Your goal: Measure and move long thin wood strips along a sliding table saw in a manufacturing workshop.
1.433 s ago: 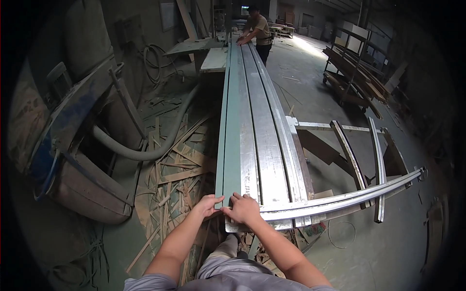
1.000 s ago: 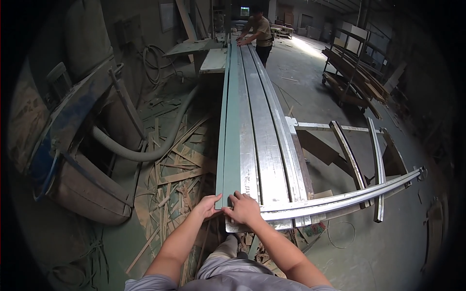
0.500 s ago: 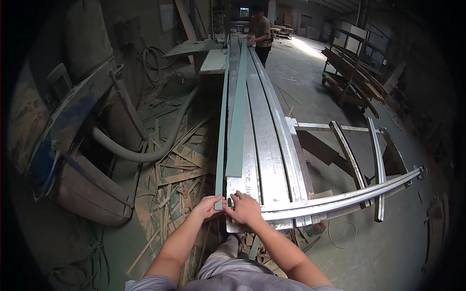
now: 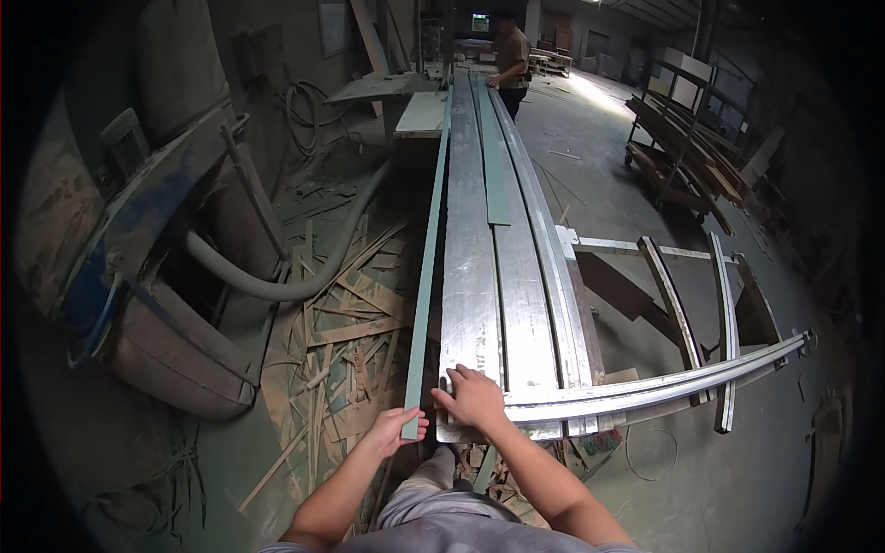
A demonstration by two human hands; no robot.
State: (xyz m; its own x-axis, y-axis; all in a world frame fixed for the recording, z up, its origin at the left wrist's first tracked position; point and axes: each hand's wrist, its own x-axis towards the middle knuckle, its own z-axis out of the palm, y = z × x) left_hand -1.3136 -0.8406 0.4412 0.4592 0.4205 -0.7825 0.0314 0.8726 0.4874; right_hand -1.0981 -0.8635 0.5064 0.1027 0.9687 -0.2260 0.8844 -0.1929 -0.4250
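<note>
My left hand grips the near end of a long, narrow green strip, thumb on top and fingers underneath. The strip runs away from me along the left side of a long metal sliding table, a dark gap between them near my end. On the near left corner of that table rests my right hand, fingers spread over the metal, holding nothing. Farther up the table lies a second, wider green board. A co-worker stands at the far end, one hand by that board.
Wood offcuts litter the floor at left, beside a grey hose and a dusty machine. A metal rail and side frame jut out right. A loaded rack cart stands farther off.
The wider board has slid away from me toward the co-worker. My left hand has moved down and slightly left with the strip's end, away from the table edge. My right hand stays at the corner.
</note>
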